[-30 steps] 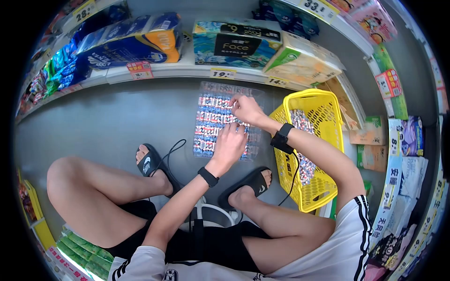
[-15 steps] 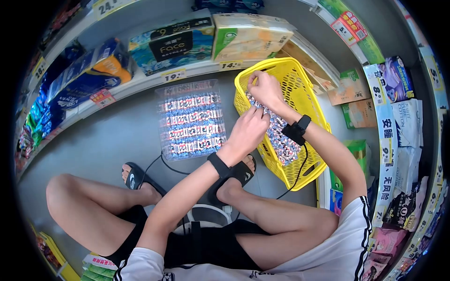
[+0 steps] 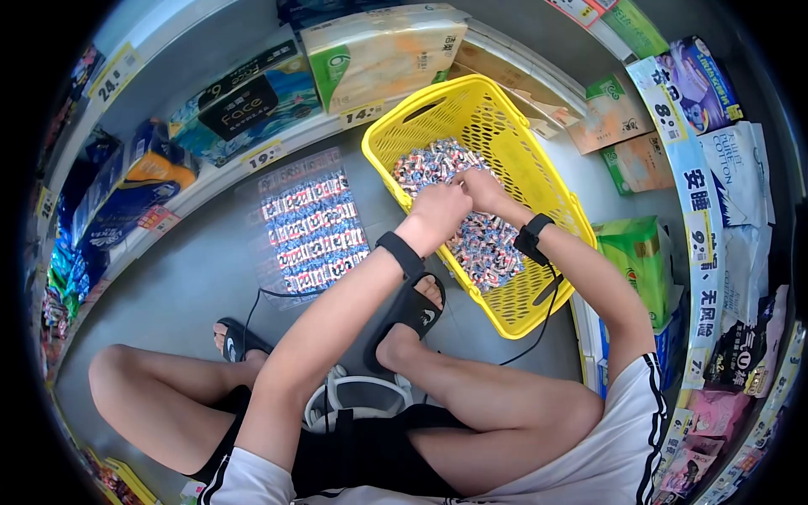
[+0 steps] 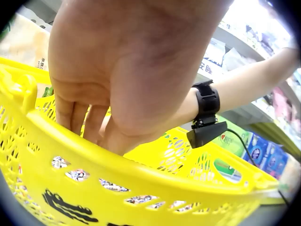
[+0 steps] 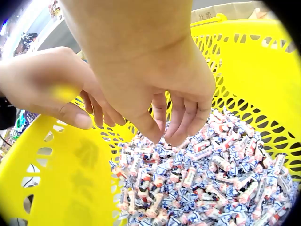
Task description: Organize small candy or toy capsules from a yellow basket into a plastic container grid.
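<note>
Both hands are over a yellow plastic basket (image 3: 551,210) that holds a heap of small wrapped candies (image 5: 202,179) in white, blue and red. My right hand (image 5: 155,94) points down with bent fingers, fingertips right above the heap, and no candy shows between thumb and fingers. Beside it, my left hand (image 5: 51,87) hangs over the basket's near rim with its fingers loosely down, as the left wrist view also shows. In the head view the two hands overlap. Left of the basket, a clear plastic box (image 3: 307,160) on the floor holds rows of the same candies (image 3: 311,227).
Shelves with tissue packs (image 3: 383,59) curve behind the basket. More shelves with packets (image 3: 732,185) line the right side. Sandalled feet (image 3: 412,311) and bent legs are close in front, and a black cable (image 3: 539,328) trails from the right wrist.
Both hands have moved right from the clear box to the basket, then come together over its candies. The view has turned to the right.
</note>
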A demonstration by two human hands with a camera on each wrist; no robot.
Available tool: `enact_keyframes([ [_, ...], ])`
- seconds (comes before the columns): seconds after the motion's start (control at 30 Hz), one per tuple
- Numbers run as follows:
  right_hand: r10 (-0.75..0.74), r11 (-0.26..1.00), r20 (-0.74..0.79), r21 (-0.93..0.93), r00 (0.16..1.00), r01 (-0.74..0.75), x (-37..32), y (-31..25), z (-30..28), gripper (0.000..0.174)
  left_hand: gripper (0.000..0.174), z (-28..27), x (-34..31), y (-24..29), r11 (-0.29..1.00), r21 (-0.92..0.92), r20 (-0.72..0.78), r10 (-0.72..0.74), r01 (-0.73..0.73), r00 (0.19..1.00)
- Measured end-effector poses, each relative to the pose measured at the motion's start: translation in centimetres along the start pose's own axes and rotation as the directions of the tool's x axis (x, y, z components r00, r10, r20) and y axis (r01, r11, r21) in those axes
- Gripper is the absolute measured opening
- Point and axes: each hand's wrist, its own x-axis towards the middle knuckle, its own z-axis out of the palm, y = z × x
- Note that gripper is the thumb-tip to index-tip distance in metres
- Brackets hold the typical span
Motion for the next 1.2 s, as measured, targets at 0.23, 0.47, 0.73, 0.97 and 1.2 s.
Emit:
enact_keyframes([
  [0.23, -0.034, 0.999, 0.045, 0.034, 0.998, 0.033, -1.6, 1.8, 2.8, 0.041, 0.021, 2.0, 3.1, -1.7, 1.0, -0.002, 0.29, -0.013, 0.015, 0.957],
  [0.47, -0.062, 0.96, -0.048, 0.269, 0.997, 0.073, -1.2, 2.3, 5.6, 0.039, 0.018, 4.8, 3.2, -2.8, 0.996, 0.001, 0.293, -0.091, 0.095, 0.952],
  [0.73, -0.034, 0.98, 0.017, 0.195, 0.999, 0.03, -1.0, 1.8, 6.0, 0.04, 0.019, 7.9, 2.3, -4.5, 0.982, 0.188, 0.299, -0.085, 0.029, 0.95],
  [0.97, -0.031, 0.993, -0.023, 0.117, 0.999, 0.034, -0.9, 2.1, 6.9, 0.027, 0.02, 9.4, 2.1, -4.9, 0.992, 0.119, 0.214, -0.077, 0.052, 0.974],
  [1.2, 0.012, 0.985, 0.104, 0.167, 0.995, -0.029, 0.7, 2.9, 6.9, 0.019, 0.017, 8.6, 2.1, -4.8, 0.993, 0.112, 0.273, -0.056, 0.026, 0.96],
])
